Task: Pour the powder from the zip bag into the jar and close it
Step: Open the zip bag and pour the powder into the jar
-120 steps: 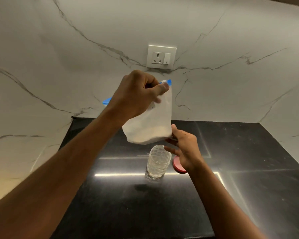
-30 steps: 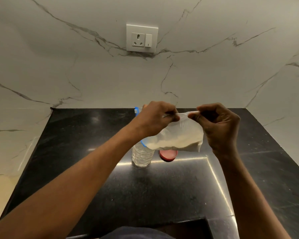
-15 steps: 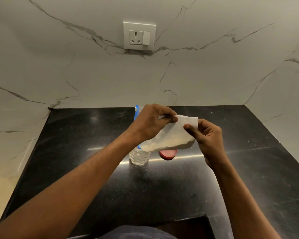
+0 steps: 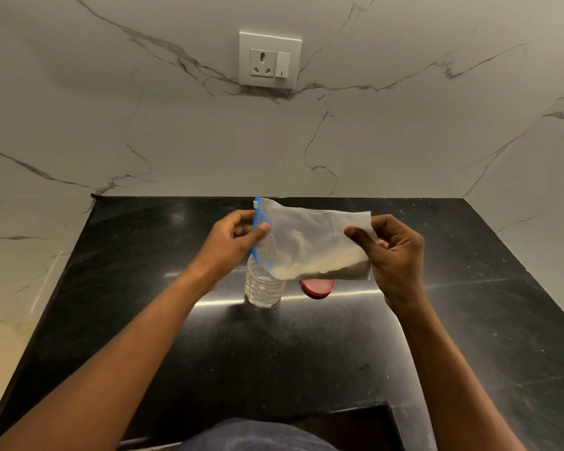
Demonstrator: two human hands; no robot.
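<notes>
A clear zip bag [image 4: 310, 239] with a blue zip edge hangs sideways above the counter, pale powder lying along its lower side. My left hand [image 4: 235, 239] pinches the blue zip end at the left. My right hand [image 4: 394, 249] grips the bag's bottom end at the right. The zip corner sits just over the mouth of a clear textured jar [image 4: 262, 288], which stands upright without a lid. The red lid [image 4: 318, 286] lies flat on the counter right of the jar, partly hidden behind the bag.
The black stone counter [image 4: 274, 353] is bounded by white marble walls behind and on both sides. A wall socket [image 4: 270, 60] sits high on the back wall. The counter's front edge has a dark cutout [image 4: 349, 424] near my body.
The bag has turned sideways and spread out flat between both hands. My right hand shifted right along the bag's bottom end, and the zip corner now lies over the jar's mouth.
</notes>
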